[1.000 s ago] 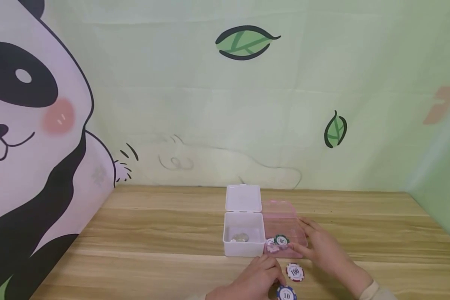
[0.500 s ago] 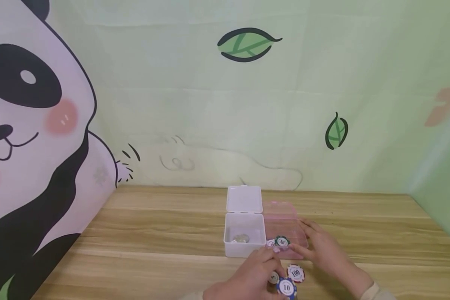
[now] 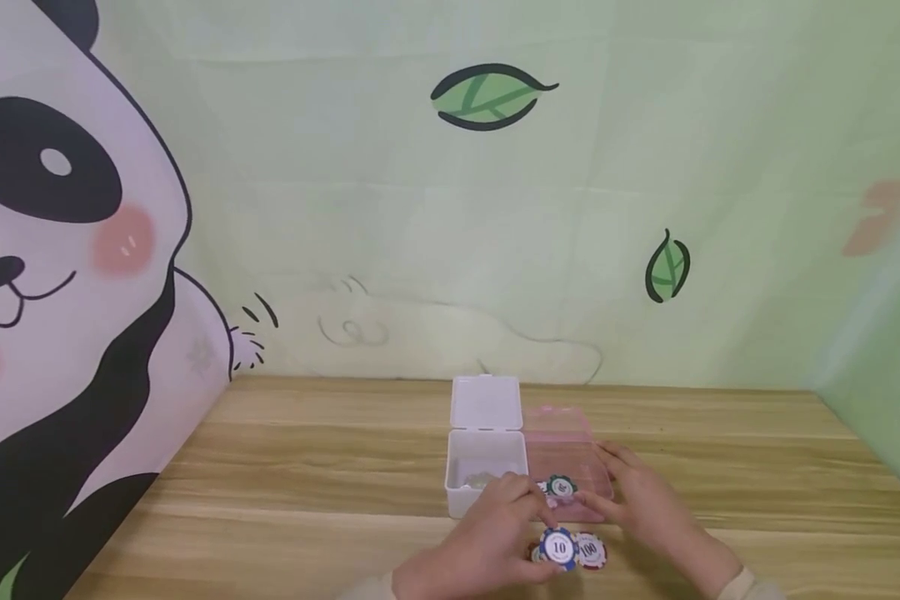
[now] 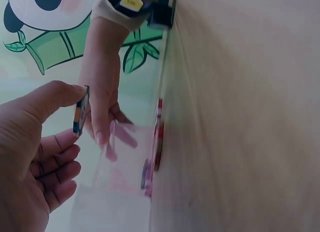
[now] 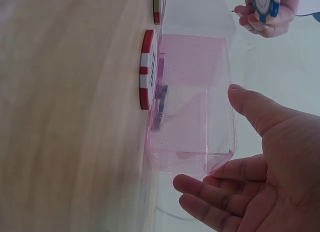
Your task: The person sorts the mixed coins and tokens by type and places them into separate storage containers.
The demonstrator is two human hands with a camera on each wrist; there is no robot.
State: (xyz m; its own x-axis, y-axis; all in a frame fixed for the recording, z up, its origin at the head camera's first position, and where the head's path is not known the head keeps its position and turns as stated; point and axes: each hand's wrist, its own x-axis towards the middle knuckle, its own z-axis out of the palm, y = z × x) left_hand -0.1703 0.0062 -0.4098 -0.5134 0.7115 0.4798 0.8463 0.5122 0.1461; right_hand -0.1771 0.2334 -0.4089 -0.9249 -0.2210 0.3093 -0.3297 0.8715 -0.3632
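Note:
My left hand pinches a blue-and-white poker chip marked 10 between thumb and fingers, in front of the boxes. The left wrist view has that chip edge-on, above the table. With thumb at the front and fingers at the right end, my right hand holds an open clear pink box. Inside lie a green-edged chip and pink ones. A red-edged chip marked 100 lies on the table before the box. Another chip is partly hidden beside the blue one.
A white box with its lid folded back stands against the pink box's left side. Several pale round pieces lie in it. The wooden table meets a panda-print backdrop at the back.
My left hand has lifted the blue chip and brought it forward toward the boxes; it now partly overlaps the 100 chip in the head view. My right hand has stayed at the pink box.

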